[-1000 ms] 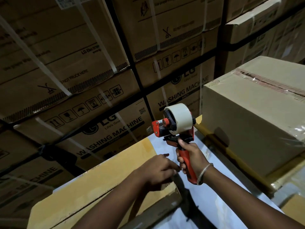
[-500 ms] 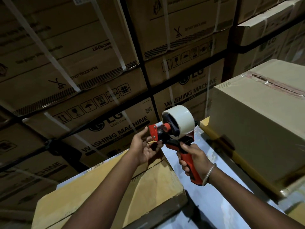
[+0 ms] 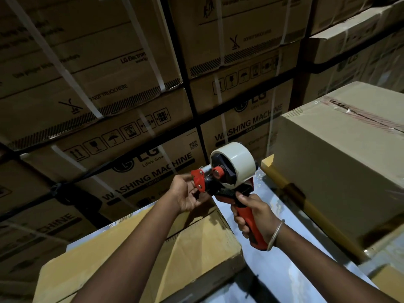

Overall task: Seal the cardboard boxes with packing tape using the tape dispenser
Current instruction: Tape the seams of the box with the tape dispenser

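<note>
We held the tape dispenser (image 3: pixel 227 171) up over the flat box (image 3: pixel 196 243), right hand (image 3: pixel 254 215) gripping its handle, left hand (image 3: pixel 188 194) pinching its front, likely to free the tape end

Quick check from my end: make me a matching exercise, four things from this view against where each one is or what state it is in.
Things:
1. tape dispenser
2. right hand
3. left hand
4. big box on the right

States:
A. top seam already taped
B. at the dispenser's red front end, fingers curled about it
C. grips the red handle
D. held up off the boxes, carrying a white tape roll

Pairs: 1-D, 2-C, 3-B, 4-A
</note>
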The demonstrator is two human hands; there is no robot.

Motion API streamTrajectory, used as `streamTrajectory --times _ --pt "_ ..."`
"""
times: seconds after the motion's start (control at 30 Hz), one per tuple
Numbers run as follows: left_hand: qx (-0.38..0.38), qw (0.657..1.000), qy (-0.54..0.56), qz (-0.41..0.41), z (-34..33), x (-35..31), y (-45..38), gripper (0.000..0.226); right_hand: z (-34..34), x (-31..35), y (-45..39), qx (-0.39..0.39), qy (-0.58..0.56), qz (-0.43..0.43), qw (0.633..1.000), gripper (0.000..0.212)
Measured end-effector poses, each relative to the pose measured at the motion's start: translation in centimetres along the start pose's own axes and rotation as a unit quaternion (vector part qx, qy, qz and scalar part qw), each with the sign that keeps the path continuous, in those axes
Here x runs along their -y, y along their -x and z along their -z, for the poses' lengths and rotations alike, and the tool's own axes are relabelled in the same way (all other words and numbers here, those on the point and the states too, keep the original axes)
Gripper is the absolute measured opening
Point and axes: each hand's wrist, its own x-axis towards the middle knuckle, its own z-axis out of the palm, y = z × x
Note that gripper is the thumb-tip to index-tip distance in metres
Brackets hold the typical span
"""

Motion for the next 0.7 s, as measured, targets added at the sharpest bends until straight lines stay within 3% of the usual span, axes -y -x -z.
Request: streamTrajectory --times 0.07,0.2,0.3,0.47,0.63,0.7 --pt "-0.001 0.999 -0.039 -0.004 -0.1 -0.4 0.0 0.06 -0.1 -0.1 0.3 -0.005 -0.001 -0.011 1.0 0.053" --pt "-0.043 0.971 -0.234 -0.021 -0.8 -1.0 0.2 0.02 -0.2 -0.3 1.2 -0.014 0.003 -0.029 0.999 0.049" --pt "-0.062 0.925 -0.367 -0.073 -1.1 -1.6 0.0 0.027 -0.4 -0.6 1.9 -0.026 0.007 -0.035 0.999 0.05" --pt "-0.082 0.856 -0.505 -0.072 -2.0 -2.4 -0.6 0.031 -1.1 -1.1 2.6 -0.048 0.016 -0.045 0.998 0.055" --pt "-0.107 0.827 -0.545 -0.088 -3.3 -2.7 -1.6 0.012 -1.5 -1.3 3.8 -0.082 -0.005 -0.059 0.995 0.052" --pt "-0.118 0.815 -0.557 -0.109 -3.7 -2.7 -1.9 0.016 -1.6 -1.6 4.4 -0.096 -0.003 -0.065 0.993 0.052"
